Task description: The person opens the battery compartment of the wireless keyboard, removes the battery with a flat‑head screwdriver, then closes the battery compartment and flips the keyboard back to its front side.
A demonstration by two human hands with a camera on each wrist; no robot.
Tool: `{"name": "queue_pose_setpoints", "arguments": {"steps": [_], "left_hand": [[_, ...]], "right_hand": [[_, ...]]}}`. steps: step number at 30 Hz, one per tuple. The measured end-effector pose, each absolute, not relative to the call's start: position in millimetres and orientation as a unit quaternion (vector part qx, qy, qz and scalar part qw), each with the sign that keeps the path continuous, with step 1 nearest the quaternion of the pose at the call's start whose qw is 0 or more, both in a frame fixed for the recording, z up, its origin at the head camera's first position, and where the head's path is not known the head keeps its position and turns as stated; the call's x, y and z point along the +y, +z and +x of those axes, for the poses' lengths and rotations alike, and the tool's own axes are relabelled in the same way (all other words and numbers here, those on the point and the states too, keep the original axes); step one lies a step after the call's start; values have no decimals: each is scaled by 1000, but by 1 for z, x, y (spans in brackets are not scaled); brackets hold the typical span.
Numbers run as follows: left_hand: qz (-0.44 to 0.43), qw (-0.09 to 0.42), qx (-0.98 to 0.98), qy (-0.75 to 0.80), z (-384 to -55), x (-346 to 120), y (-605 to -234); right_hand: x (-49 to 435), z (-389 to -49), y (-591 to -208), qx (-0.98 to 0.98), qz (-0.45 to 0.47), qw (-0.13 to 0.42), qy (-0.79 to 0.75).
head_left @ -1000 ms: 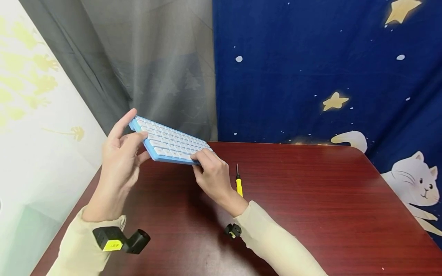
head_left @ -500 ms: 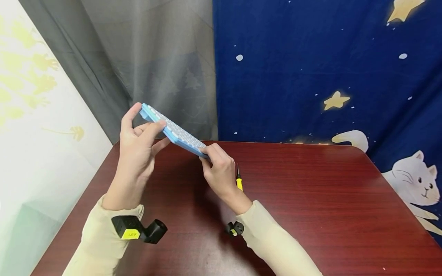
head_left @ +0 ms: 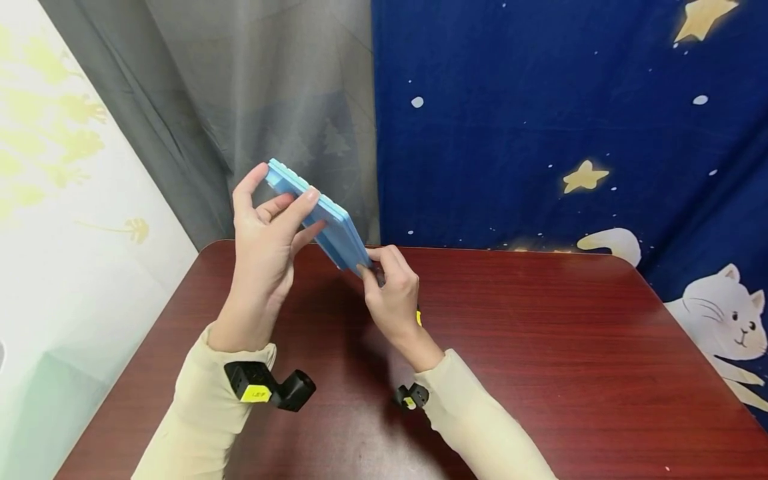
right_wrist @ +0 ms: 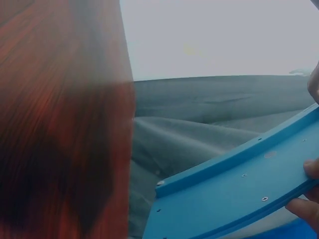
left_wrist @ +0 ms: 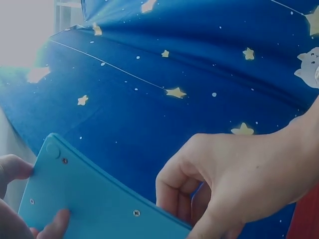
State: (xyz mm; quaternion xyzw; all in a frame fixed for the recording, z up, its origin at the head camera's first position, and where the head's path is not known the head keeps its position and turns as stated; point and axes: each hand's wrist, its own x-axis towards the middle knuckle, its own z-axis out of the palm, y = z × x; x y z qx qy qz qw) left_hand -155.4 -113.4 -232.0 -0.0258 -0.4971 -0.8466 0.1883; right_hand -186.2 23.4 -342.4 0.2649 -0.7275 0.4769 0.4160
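The keyboard [head_left: 347,244] is in the air between the two hands, and both of them are grasping it. It is slanted: the end at the left hand [head_left: 264,250] is the higher one, the end at the right hand [head_left: 393,293] is the lower one. Its blue underside is turned toward the person, and the left wrist view shows there several screws [left_wrist: 136,213] and a round foot [left_wrist: 53,150] near the left hand's fingers. The left hand has one fingertip at the upper corner, another on the edge, and one touching the underside. The right hand pinches the lower end between thumb and fingers. Below the hands is the red-brown table [head_left: 570,333]. Just beside the right wrist a yellow thing [head_left: 419,317] shows, mostly hidden by the hand.
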Motion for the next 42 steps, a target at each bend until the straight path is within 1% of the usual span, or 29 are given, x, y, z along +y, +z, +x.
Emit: {"name": "queue_pose_setpoints", "arguments": {"steps": [4, 9, 19, 25, 33, 42], "left_hand": [[-37, 187, -498, -846, -160, -111, -235], [-57, 174, -520, -834, -167, -112, -241], [-108, 162, -587, -786, -181, -123, -256], [-132, 140, -639, -745, -187, -131, -267], [-131, 109, -665, -727, -190, -137, -284], [-94, 74, -675, -728, -195, -141, -315]], "right_hand": [[26, -187, -345, -729, 259, 420, 475], [29, -188, -346, -731, 241, 410, 490], [30, -188, -346, -728, 196, 356, 552], [29, -185, -341, -722, 172, 333, 582], [29, -185, -338, -719, 162, 321, 595], [29, -185, -336, -718, 142, 296, 614]]}}
